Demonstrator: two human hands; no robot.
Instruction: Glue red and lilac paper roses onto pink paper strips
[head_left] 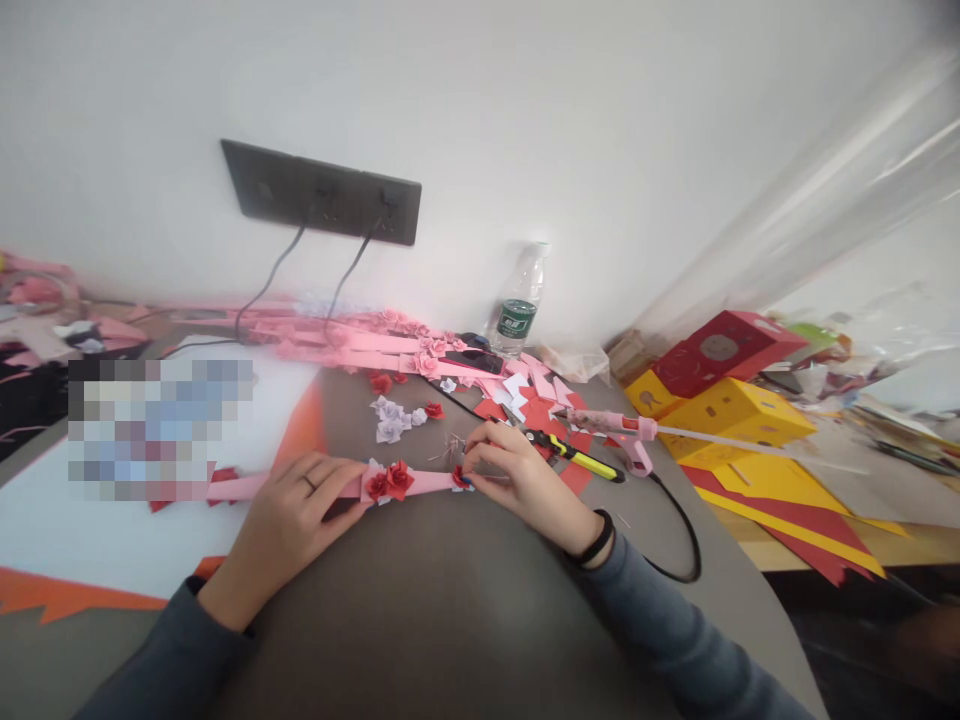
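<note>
A pink paper strip (341, 487) lies across the grey table, with red paper roses (390, 482) clustered near its middle. My left hand (300, 505) grips the strip left of that cluster, fingers over the top and thumb at the near edge. At the strip's right end, the fingertips of my right hand (517, 475) pinch a small red paper flower (459, 478), partly hidden by the fingers. Loose lilac paper flowers (391, 418) sit just beyond the strip. Right of my right hand are a yellow-and-black utility knife (585, 458) and a pink hot glue gun (611, 424) with a glue stick in it.
Several pink strips with flowers (352, 345) lie along the wall beside a water bottle (517, 312). Red and white paper scraps (536, 405) are near the glue gun, whose black cord (694, 540) loops right. Yellow (739, 420) and red boxes (724, 350) stand at right; a white sheet (67, 540) is left.
</note>
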